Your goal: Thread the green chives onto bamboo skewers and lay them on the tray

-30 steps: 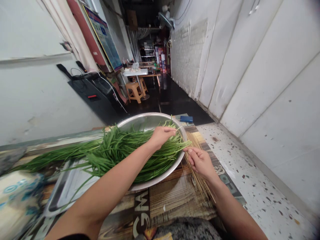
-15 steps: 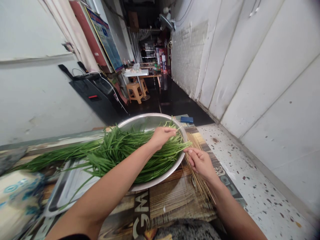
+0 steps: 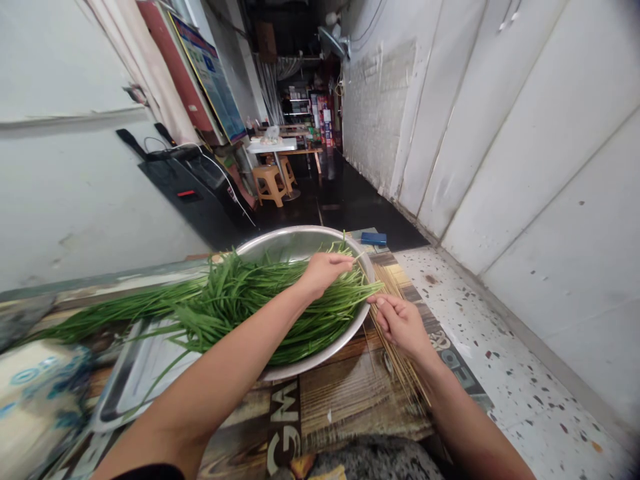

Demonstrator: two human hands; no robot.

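A heap of long green garlic chives (image 3: 260,287) fills a wide steel bowl (image 3: 305,235), the pale stem ends pointing right over its rim. Above the heap, my left hand (image 3: 326,272) is closed in a pinch, and a thin pale chive stem pokes out past its fingertips. My right hand (image 3: 403,325) is just outside the right rim, fingers curled and thumb pressed to the forefinger beside the stem ends. Whatever it grips is too small to make out. Thin bamboo skewers (image 3: 393,360) lie on the table, partly under that hand.
Left of the bowl are a metal tray (image 3: 111,400), more chives (image 3: 125,308) and a white plastic bag (image 3: 37,387). A small blue box (image 3: 374,239) sits at the table's far edge. Further back stand a white table (image 3: 273,145) and brown stools (image 3: 270,185).
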